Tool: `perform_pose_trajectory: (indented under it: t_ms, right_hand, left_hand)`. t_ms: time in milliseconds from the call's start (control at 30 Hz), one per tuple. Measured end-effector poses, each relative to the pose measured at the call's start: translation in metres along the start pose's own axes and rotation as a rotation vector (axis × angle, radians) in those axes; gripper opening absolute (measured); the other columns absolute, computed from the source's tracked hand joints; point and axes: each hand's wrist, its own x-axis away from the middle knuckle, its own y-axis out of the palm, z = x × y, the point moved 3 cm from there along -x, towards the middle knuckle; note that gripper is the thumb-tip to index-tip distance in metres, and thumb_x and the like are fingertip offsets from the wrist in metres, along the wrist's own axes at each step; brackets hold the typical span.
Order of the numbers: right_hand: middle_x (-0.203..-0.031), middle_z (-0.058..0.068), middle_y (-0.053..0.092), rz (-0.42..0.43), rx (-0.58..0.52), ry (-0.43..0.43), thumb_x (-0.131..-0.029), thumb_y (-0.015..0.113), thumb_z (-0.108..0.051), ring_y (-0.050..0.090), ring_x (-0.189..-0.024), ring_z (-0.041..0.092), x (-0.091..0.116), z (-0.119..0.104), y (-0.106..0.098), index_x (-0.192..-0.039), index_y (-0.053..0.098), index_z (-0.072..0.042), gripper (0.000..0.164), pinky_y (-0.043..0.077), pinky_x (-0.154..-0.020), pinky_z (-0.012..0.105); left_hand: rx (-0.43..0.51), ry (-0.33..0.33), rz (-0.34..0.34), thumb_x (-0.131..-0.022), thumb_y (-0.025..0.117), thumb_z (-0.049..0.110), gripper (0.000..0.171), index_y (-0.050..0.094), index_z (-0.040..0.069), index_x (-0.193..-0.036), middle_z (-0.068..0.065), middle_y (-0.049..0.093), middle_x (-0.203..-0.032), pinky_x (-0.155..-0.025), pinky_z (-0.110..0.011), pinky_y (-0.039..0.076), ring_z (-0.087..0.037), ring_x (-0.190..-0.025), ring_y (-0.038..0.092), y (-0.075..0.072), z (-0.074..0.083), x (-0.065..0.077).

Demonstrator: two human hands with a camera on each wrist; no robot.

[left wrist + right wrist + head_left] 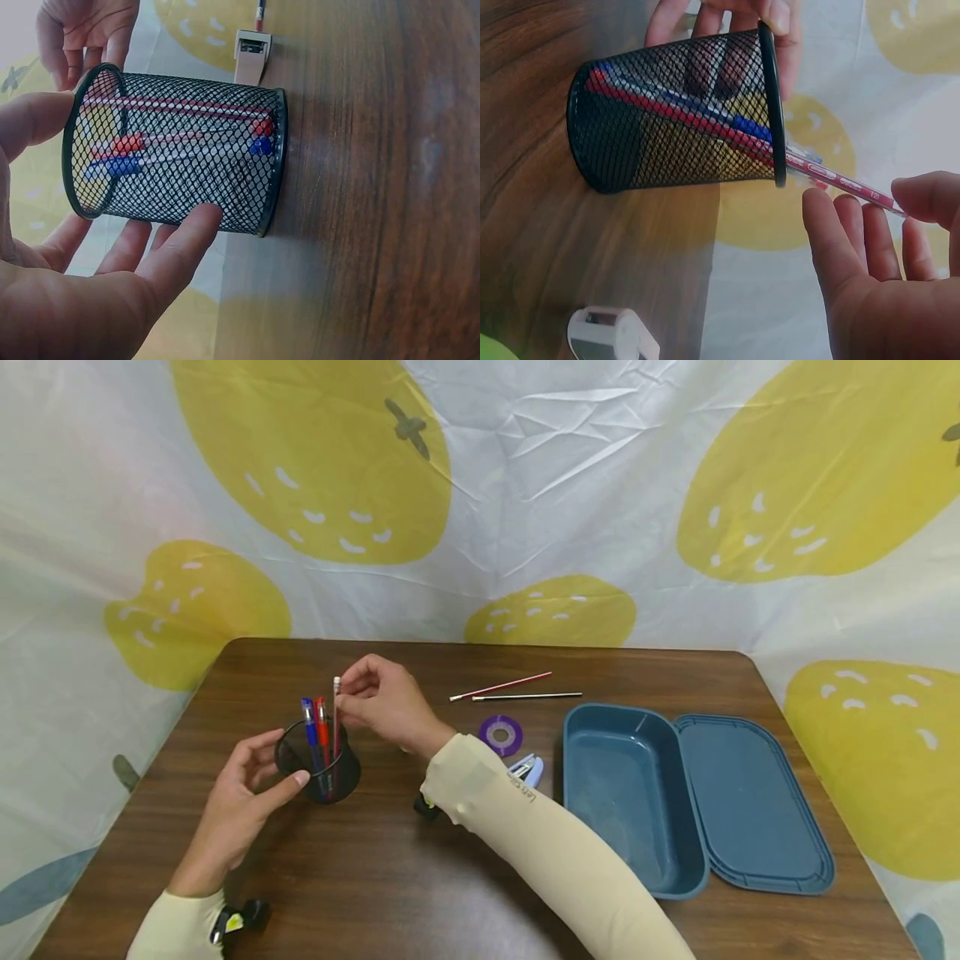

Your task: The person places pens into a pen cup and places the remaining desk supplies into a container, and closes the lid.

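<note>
Cream-sleeved right hand (390, 700) pinches a slim red pencil (838, 180), likely light and stiff, sensibly near its top; left hand (246, 781) grips a round black mesh cup (187, 180) toward the brown table's (375, 893) left edge.

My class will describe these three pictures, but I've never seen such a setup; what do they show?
No machine here: a person works bare-handed. One camera on the head looks down at the table; one on each wrist gives a close view. The left hand holds a black mesh cup with a blue pen and a red pen inside; the right hand pinches a red pencil standing in it. Also on the table lie two loose pencils, a purple ring, a pale blue stapler, an open blue box and a blue lid.
</note>
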Motion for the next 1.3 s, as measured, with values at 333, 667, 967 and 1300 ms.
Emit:
perform_pose_trajectory:
  t_ms: [333, 667, 967, 1300]
  right_hand:
    - [-0.099, 0.006, 0.068, -0.001, 0.022, -0.017, -0.094, 0.076, 0.002, 0.071, -0.083, 0.02, -0.003, -0.005, -0.015, -0.109, 0.065, 0.001, 0.019, 0.067, -0.078, 0.037]
    - [-0.102, 0.007, 0.068, -0.016, 0.129, 0.009, -0.095, 0.076, -0.001, 0.07, -0.085, 0.017, -0.005, -0.014, -0.039, -0.109, 0.065, -0.001, 0.018, 0.066, -0.087, 0.044]
    - [-0.106, 0.01, 0.071, -0.018, 0.24, 0.013, -0.095, 0.077, -0.006, 0.069, -0.088, 0.013, -0.011, -0.015, -0.068, -0.11, 0.066, -0.002, 0.019, 0.066, -0.088, 0.041]
    - [-0.105, 0.01, 0.073, -0.003, 0.369, -0.03, -0.093, 0.078, -0.006, 0.068, -0.094, 0.016, -0.017, -0.01, -0.1, -0.108, 0.068, -0.003, 0.018, 0.054, -0.077, 0.021]
  left_hand:
    - [-0.007, 0.001, -0.008, -0.096, 0.079, 0.011, 0.069, 0.042, 0.005, -0.154, 0.003, 0.063, -0.123, -0.085, -0.016, 0.055, -0.011, -0.114, 0.061, 0.0, 0.0, 0.002]
    - [0.015, 0.0, -0.014, -0.096, 0.078, 0.01, 0.069, 0.042, 0.005, -0.154, 0.004, 0.062, -0.125, -0.086, -0.015, 0.054, -0.011, -0.115, 0.06, 0.001, 0.001, 0.002]
    - [0.0, -0.005, -0.011, -0.097, 0.078, 0.01, 0.07, 0.041, 0.004, -0.155, 0.007, 0.062, -0.125, -0.085, -0.015, 0.054, -0.009, -0.115, 0.06, 0.001, 0.0, 0.002]
    - [0.031, -0.009, -0.002, -0.095, 0.078, 0.006, 0.07, 0.042, 0.005, -0.154, 0.011, 0.063, -0.124, -0.085, -0.015, 0.054, -0.006, -0.113, 0.061, 0.0, -0.002, 0.0]
